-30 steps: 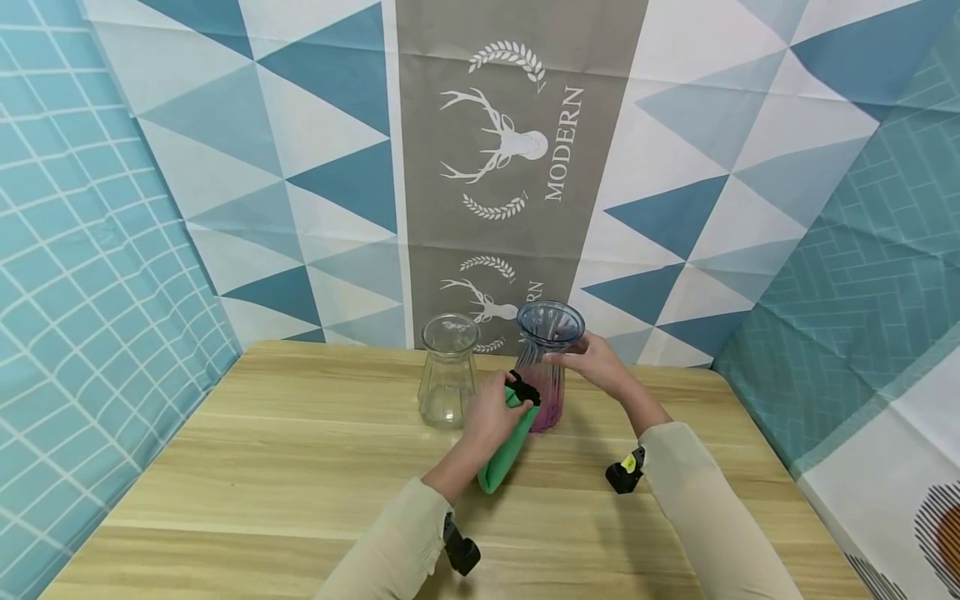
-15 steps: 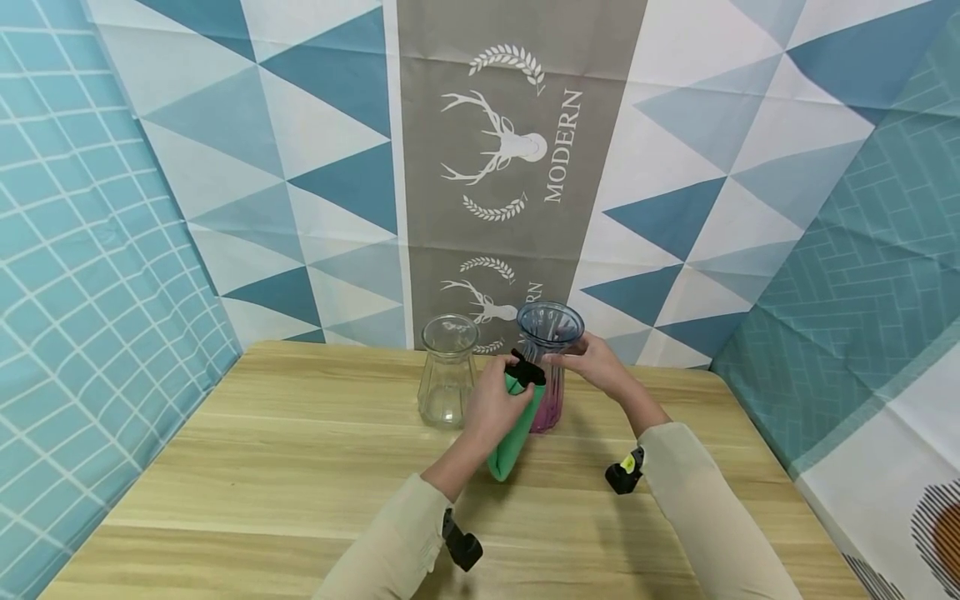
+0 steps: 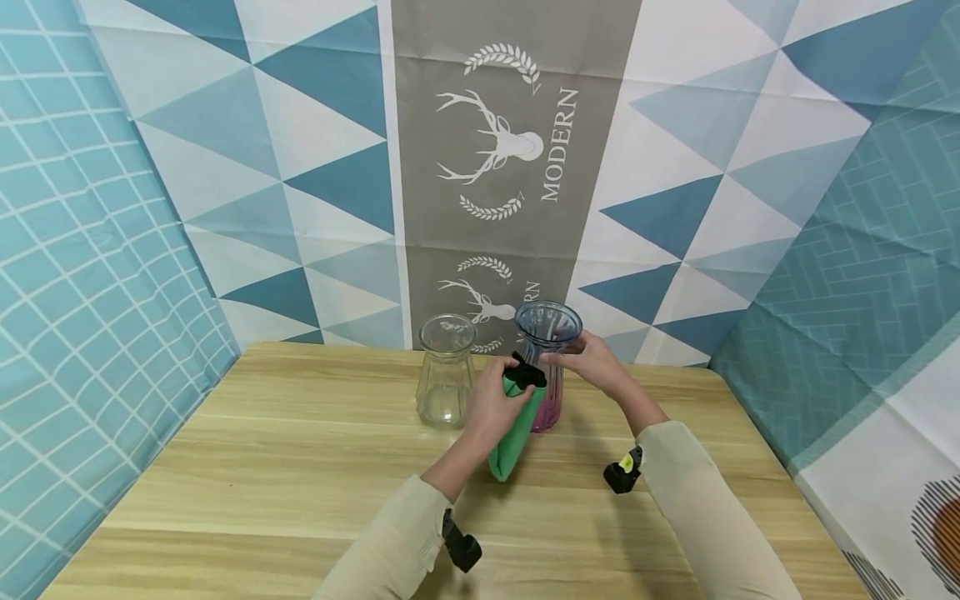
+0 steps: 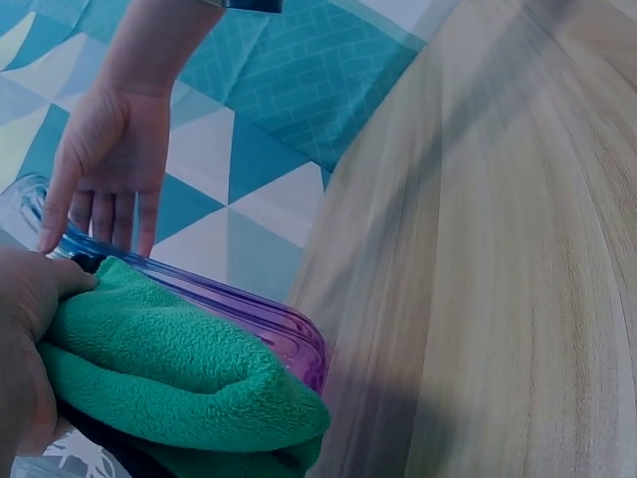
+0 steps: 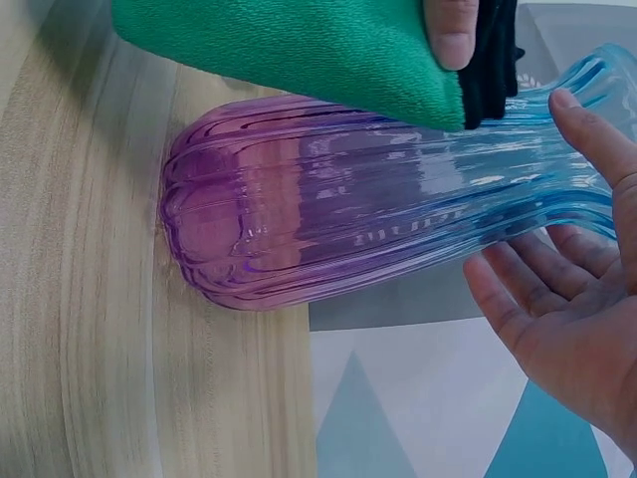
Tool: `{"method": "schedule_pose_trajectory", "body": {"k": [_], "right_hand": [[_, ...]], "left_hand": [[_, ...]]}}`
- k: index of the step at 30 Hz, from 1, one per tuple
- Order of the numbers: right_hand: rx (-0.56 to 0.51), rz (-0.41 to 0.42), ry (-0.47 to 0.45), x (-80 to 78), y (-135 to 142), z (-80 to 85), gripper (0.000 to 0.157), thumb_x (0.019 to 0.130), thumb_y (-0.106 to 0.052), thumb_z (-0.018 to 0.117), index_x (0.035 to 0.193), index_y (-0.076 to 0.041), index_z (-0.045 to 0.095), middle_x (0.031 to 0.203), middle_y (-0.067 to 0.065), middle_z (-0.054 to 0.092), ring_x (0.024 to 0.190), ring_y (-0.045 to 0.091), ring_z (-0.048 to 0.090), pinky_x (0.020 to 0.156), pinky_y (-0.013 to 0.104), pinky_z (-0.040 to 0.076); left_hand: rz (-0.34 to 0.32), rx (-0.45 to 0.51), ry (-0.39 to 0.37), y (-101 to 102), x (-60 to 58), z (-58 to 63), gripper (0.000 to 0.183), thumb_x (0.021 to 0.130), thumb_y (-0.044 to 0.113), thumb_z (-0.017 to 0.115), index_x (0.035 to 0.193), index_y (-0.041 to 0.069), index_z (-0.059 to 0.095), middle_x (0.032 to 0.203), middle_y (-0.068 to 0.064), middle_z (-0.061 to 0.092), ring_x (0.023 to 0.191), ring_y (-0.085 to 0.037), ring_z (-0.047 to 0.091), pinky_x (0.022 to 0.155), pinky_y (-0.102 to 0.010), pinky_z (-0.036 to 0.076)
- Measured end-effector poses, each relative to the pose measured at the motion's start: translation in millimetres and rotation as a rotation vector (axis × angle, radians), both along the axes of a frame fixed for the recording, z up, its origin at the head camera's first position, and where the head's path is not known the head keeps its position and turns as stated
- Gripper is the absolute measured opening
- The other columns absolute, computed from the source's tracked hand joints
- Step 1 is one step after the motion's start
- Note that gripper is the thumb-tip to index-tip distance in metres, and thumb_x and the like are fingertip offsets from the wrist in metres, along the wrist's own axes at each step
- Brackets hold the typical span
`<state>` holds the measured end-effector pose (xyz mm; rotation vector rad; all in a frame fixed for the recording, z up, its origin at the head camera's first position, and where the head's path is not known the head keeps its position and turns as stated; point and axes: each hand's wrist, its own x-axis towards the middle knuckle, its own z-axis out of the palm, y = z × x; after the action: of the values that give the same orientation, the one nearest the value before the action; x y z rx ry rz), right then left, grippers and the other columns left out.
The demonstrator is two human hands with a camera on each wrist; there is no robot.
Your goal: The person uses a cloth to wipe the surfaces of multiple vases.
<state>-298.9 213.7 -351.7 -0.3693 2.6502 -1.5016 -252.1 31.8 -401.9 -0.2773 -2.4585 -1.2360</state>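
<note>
A ribbed glass vase [image 3: 549, 367], blue at the flared rim and pink-purple at the base, stands upright near the back of the table. My right hand [image 3: 592, 364] holds it round the neck, thumb in front and fingers behind, as the right wrist view shows. My left hand [image 3: 495, 404] pinches a folded green terry cloth [image 3: 516, 433] by its black top end. The cloth hangs in front of the vase, overlapping its left side. In the left wrist view the cloth [image 4: 189, 368] hides much of the vase [image 4: 299, 334].
A clear glass vase [image 3: 446, 383] stands just left of the coloured one. Both are on a wood-grain table [image 3: 300, 467]. Behind it hangs a patterned backdrop [image 3: 480, 150], with tile-print sheets [image 3: 97, 250] at the sides.
My left hand has lifted the green cloth slightly and shifted it right against the vase, then held there. The right hand and both vases have stayed put.
</note>
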Motion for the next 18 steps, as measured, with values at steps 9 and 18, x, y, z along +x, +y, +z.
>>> {"method": "schedule_pose_trajectory", "body": {"k": [9,18], "right_hand": [[0.008,-0.009,0.011,0.6,1.3,1.5,0.071,0.080,-0.038,0.072,0.137,-0.011,0.041,0.127,0.017,0.057,0.118,0.032,0.055,0.094,0.048,0.047],[-0.029,0.006,0.028,-0.1,0.6,-0.6,0.074,0.080,-0.034,0.073,0.140,-0.010,0.036,0.127,0.019,0.055,0.115,0.034,0.056,0.094,0.050,0.047]], "left_hand": [[-0.008,-0.048,-0.050,-2.1,1.4,-4.7,0.037,0.082,0.027,0.072,0.112,0.012,0.057,0.113,-0.008,0.063,0.102,-0.024,0.062,0.082,-0.039,0.052],[0.002,-0.080,-0.079,-3.5,2.0,-10.6,0.038,0.081,0.029,0.073,0.112,0.013,0.058,0.113,-0.008,0.064,0.099,-0.026,0.063,0.078,-0.040,0.052]]}}
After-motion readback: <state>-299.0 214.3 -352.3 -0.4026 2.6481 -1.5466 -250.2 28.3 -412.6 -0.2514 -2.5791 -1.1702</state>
